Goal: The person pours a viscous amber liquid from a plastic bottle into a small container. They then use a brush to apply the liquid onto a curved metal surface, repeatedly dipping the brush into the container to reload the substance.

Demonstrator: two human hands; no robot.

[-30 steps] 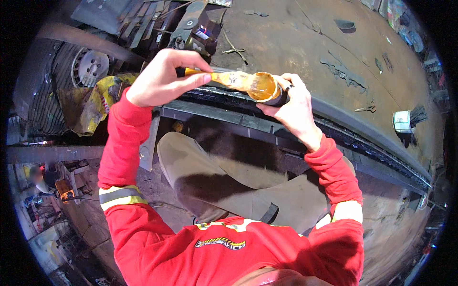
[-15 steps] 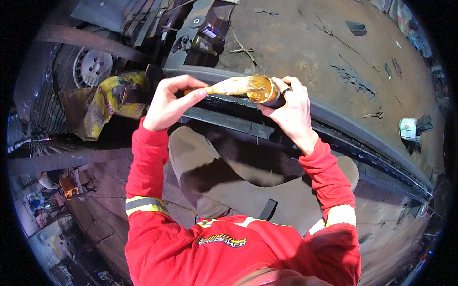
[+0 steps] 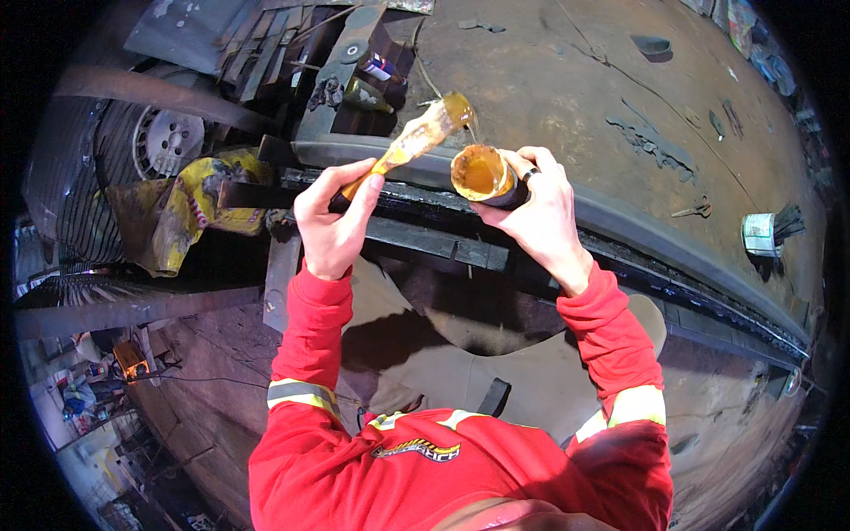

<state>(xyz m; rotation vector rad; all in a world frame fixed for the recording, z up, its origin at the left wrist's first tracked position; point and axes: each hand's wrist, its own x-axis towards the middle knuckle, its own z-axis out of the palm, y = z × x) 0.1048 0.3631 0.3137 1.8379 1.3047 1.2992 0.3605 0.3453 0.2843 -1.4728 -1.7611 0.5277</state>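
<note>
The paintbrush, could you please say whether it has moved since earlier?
Yes, the paintbrush has left the can, its bristles moving up the picture beyond the grey beam.

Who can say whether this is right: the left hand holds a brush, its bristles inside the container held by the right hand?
The bristles are not inside: the head view shows them out of the container. The left hand does hold the brush, the right hand the container.

The right hand hides part of the container, underside included.
</note>
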